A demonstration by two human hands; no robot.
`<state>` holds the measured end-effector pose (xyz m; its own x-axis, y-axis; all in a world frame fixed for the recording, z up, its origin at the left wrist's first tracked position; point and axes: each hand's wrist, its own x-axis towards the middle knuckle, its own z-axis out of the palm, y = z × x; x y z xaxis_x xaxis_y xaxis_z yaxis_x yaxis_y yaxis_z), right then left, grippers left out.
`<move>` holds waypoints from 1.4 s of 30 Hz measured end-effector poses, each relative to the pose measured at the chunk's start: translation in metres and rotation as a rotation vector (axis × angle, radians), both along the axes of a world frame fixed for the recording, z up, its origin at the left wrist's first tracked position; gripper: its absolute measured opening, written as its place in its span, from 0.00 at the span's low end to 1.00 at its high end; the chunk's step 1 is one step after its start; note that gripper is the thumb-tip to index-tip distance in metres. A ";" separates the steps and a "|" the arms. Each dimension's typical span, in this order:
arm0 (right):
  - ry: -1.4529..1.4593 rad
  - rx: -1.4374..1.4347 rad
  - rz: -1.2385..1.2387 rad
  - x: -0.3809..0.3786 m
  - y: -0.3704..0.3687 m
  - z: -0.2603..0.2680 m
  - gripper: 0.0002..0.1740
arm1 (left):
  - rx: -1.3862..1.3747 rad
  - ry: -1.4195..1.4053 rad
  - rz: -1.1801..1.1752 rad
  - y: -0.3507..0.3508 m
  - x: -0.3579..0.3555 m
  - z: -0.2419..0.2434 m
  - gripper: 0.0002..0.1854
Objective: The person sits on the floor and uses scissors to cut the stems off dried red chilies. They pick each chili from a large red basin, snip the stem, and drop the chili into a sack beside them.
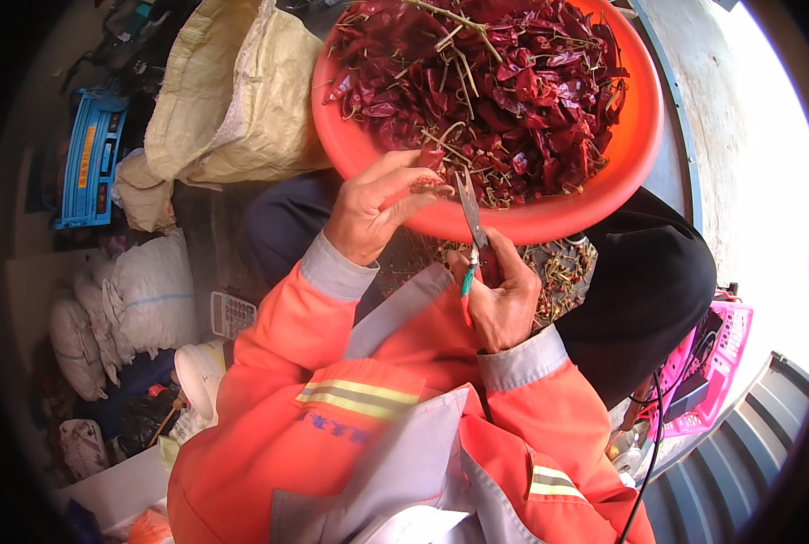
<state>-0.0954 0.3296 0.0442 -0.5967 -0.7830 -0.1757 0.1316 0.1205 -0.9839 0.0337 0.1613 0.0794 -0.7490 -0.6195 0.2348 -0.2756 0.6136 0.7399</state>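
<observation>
A wide red plastic basin (639, 153) rests before me, heaped with dried red chili peppers (506, 102) and their pale stems. Over its near rim, my left hand (377, 200) pinches a dried chili (430, 166) between thumb and fingers. To the right, my right hand (503, 292) grips small scissors (473, 211) whose handles are wrapped in green and red. Their blades point up towards the basin and stand slightly apart, close to the chili but not plainly touching it. Part of the handles is hidden by my fingers.
Beneath the basin, cut stems and bits (560, 275) lie between my legs. A yellowish woven sack (275, 95) stands open at the basin's left. White bundles (153, 292) and a calculator (233, 314) are at left. A pink plastic basket (724, 367) and a black cable (657, 435) are at right.
</observation>
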 end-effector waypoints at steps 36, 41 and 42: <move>-0.655 0.042 0.237 -0.004 0.004 -0.002 0.18 | -0.154 -0.009 -0.033 0.022 -0.001 0.002 0.12; -0.805 -0.101 0.255 -0.014 0.005 0.011 0.14 | -0.063 0.089 0.048 0.031 -0.002 -0.007 0.12; -0.815 -0.059 0.189 -0.016 0.004 0.010 0.14 | -0.104 0.096 0.039 0.030 -0.001 -0.008 0.12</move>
